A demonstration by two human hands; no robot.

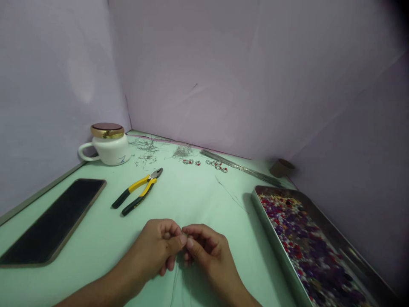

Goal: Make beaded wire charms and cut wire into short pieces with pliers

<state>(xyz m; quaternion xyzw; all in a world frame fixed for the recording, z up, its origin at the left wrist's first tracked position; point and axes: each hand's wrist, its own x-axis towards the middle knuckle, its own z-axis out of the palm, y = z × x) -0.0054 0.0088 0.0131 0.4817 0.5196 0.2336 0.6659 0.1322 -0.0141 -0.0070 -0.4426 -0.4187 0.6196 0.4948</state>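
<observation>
Low in the middle of the head view, my left hand and my right hand meet, thumbs and index fingers pinched almost tip to tip. A thin wire trails down from between them towards the lower edge. The small part right at the fingertips is mostly covered by the fingers. Ahead of my left hand lie pliers with yellow and black handles, jaws pointing away. Beyond both hands, several small rings of red and clear beads rest on the pale green tabletop.
On the right stands a metal tray of mixed beads. A phone and a lidded white mug are at left. Wire scraps, a bundle of long wires and a brown cardboard roll lie near the back wall.
</observation>
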